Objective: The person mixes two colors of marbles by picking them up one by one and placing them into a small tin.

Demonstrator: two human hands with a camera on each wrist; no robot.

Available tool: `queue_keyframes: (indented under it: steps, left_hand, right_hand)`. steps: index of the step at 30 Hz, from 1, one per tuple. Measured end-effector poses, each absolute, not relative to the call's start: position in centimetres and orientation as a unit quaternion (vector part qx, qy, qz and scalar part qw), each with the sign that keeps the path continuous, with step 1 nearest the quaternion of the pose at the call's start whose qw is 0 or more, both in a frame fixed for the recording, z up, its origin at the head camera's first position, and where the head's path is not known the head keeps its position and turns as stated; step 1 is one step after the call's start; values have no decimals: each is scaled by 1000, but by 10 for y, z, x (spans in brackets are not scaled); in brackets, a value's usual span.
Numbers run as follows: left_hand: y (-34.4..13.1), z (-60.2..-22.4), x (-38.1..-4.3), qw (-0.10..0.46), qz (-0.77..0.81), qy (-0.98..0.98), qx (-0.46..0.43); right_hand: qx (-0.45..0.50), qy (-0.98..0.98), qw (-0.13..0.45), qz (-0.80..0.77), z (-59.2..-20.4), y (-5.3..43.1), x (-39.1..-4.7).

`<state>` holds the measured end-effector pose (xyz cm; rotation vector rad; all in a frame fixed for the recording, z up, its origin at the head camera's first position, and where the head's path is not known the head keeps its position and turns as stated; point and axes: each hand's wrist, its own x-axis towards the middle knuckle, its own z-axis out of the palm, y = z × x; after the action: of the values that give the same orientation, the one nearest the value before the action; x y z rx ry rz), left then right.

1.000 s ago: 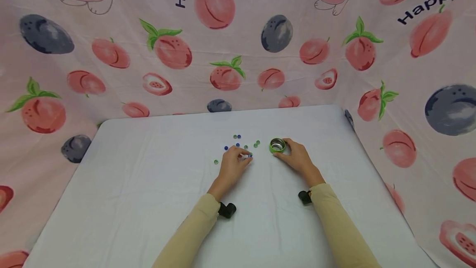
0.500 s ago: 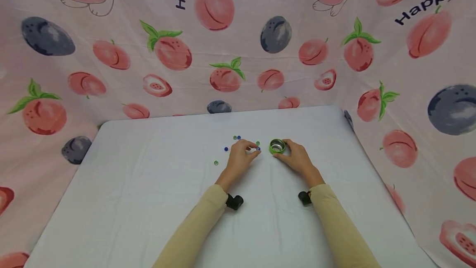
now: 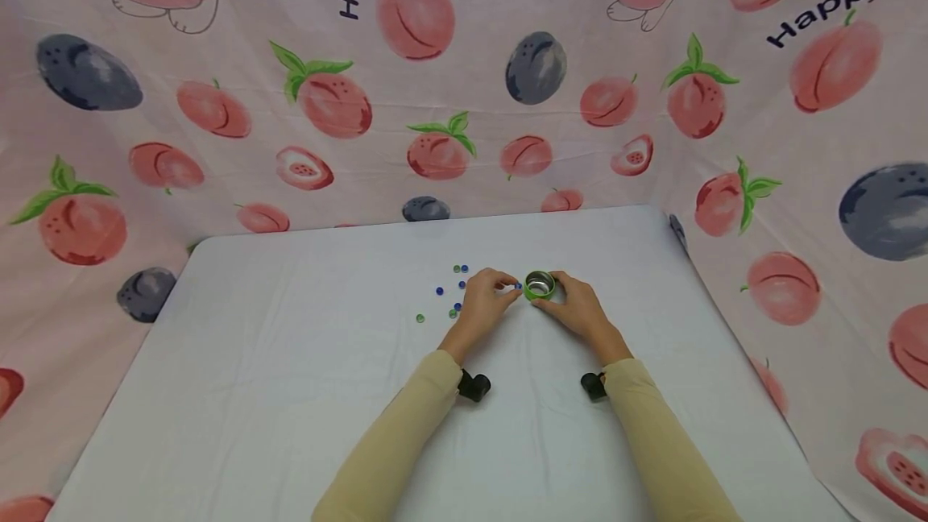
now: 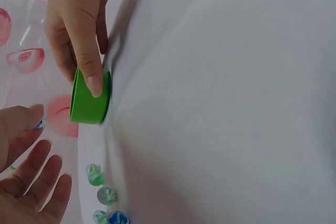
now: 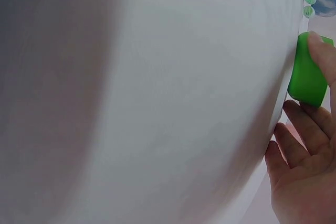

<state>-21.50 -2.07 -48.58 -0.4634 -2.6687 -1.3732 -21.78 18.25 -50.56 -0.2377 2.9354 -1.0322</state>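
Between thumb and fingertip, my left hand (image 3: 484,300) pinches a blue marble (image 3: 518,286) just left of a small round green cup (image 4: 88,106). The marble (image 4: 40,124) peeks out at the fingertips in the left wrist view. The cup has a shiny metal inside and stands upright on the white table. My right hand (image 3: 582,308) grips it from the right, its thumb (image 5: 322,56) against the green wall. Several green and blue marbles lie left of the cup, among them a blue marble (image 3: 439,291) and a green marble (image 3: 420,318); my left hand may hide others.
The white-covered table (image 3: 254,361) stretches widely around both hands. A fruit-printed cloth (image 3: 239,159) hangs behind it and at both sides. Dark wrist cameras sit under both cuffs, such as the left camera (image 3: 474,387).
My left hand has moved right with the pinched blue marble, up close to the cup. Marbles that it covered show again behind it. The right hand and cup have stayed in place.
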Motion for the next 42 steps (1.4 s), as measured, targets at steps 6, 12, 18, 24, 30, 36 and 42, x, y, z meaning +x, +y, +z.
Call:
queue_keyframes:
  steps: [6,12,18,24,30,36,42]
  left_hand:
    - [-12,-491,-222,54,-454,-876,-156]
    - [-2,-498,-229,52,-461,-874,-145]
    - [7,-501,-231,48,-458,-876,-141]
    - [13,-501,-232,50,-457,-879,-127]
    - [15,-506,-230,42,-468,-875,-118]
    - [14,-511,-230,41,-477,-870,-116]
    - [14,-507,-230,51,-472,-871,-123]
  right_hand:
    - [-77,942,5,-327,-507,184,-218]
    - [-76,942,3,-328,-508,183,-218]
    - [-78,942,2,-327,-507,184,-218]
    - [-76,943,2,-323,-507,184,-218]
    - [-75,943,7,-323,-507,184,-218]
    - [-80,944,-1,-320,-507,184,-219]
    - [-78,942,-2,-326,-508,184,-218]
